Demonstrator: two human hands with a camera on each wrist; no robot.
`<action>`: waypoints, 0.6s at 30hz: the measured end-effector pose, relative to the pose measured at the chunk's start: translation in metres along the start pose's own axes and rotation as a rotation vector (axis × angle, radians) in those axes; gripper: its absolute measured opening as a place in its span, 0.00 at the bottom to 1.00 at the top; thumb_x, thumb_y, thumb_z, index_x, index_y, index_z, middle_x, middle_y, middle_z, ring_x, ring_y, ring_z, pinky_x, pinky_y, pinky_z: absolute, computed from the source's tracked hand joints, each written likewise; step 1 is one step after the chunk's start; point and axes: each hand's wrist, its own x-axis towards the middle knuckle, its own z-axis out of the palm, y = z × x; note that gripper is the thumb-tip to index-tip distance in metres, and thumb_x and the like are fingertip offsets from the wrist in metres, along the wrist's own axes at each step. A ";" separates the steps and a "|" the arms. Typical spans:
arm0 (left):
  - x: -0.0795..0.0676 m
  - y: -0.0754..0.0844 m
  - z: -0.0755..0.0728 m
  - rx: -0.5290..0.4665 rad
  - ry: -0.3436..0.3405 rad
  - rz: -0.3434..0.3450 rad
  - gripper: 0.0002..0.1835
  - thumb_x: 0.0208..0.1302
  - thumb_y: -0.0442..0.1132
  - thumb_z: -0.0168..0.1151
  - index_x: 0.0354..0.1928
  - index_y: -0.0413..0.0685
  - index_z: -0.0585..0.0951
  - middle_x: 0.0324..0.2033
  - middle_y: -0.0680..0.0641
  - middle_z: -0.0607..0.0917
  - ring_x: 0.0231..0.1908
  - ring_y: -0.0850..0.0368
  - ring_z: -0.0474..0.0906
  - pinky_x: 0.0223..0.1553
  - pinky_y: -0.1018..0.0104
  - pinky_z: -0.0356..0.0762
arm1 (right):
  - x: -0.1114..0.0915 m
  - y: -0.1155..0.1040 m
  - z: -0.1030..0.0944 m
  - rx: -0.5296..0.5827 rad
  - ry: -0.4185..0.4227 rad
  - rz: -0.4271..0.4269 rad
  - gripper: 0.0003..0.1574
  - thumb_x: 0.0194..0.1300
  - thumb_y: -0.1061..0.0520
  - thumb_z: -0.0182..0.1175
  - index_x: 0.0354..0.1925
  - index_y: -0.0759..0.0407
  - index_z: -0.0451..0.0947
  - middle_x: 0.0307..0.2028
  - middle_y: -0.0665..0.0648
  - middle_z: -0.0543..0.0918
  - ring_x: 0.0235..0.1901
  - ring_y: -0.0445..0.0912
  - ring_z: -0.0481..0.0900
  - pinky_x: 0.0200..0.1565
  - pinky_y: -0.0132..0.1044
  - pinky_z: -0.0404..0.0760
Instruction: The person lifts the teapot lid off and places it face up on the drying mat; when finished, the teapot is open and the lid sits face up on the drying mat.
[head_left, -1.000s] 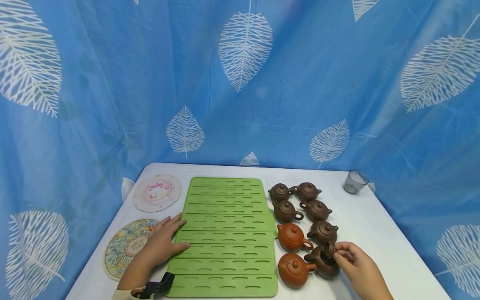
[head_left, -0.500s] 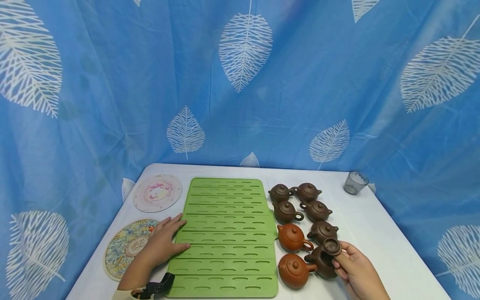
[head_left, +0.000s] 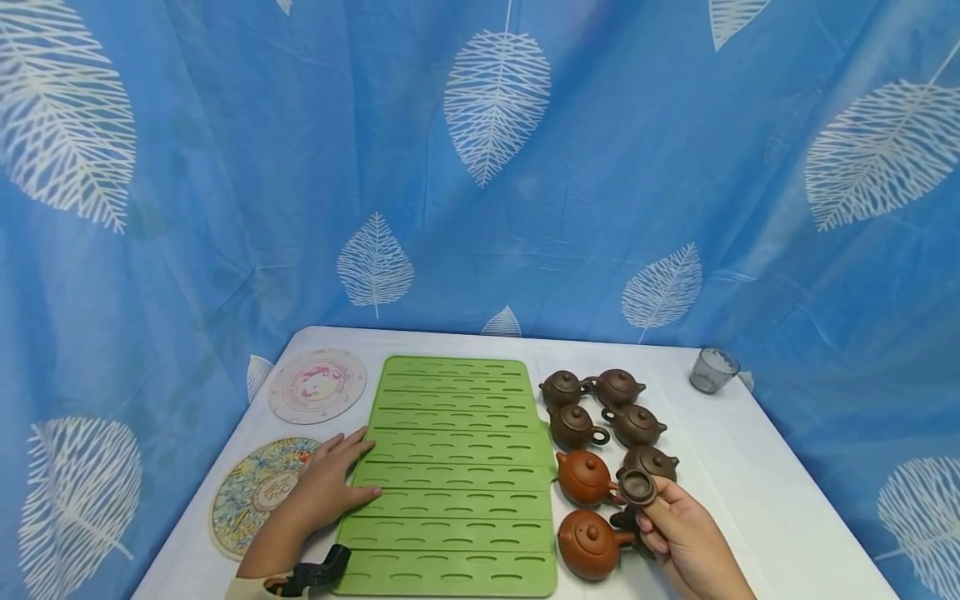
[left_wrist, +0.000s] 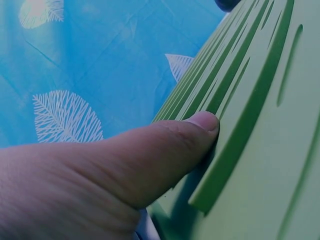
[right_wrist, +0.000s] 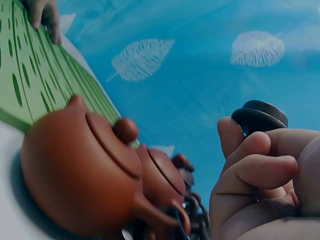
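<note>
My right hand (head_left: 690,533) pinches a dark brown teapot lid (head_left: 638,487) by its knob, with the hollow underside turned towards the head camera. In the right wrist view the lid (right_wrist: 261,114) stands above the curled fingers. Beneath that hand is a dark brown teapot (head_left: 625,521), mostly hidden. Beside it stand two reddish-brown lidded teapots (head_left: 588,546). My left hand (head_left: 326,487) rests with spread fingers on the left edge of a green slotted board (head_left: 457,477); in the left wrist view the thumb (left_wrist: 185,137) lies against the board's ridges.
Several dark brown lidded teapots (head_left: 636,425) stand close together behind the reddish ones, right of the board. A clear glass (head_left: 712,371) is at the back right. Two round patterned mats (head_left: 318,385) lie on the left. Blue leaf-print cloth (head_left: 495,250) hangs behind the white table (head_left: 780,517).
The right hand has lifted the lid off the dark teapot and carried it leftwards, turning its underside towards the head camera. The left hand has stayed in place.
</note>
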 end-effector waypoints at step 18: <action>-0.001 0.002 -0.001 -0.001 -0.003 -0.020 0.46 0.57 0.59 0.78 0.75 0.52 0.74 0.81 0.46 0.62 0.79 0.30 0.51 0.67 0.16 0.52 | 0.020 -0.007 0.053 0.068 -0.149 0.020 0.12 0.81 0.55 0.56 0.56 0.60 0.74 0.35 0.47 0.80 0.26 0.33 0.71 0.24 0.22 0.70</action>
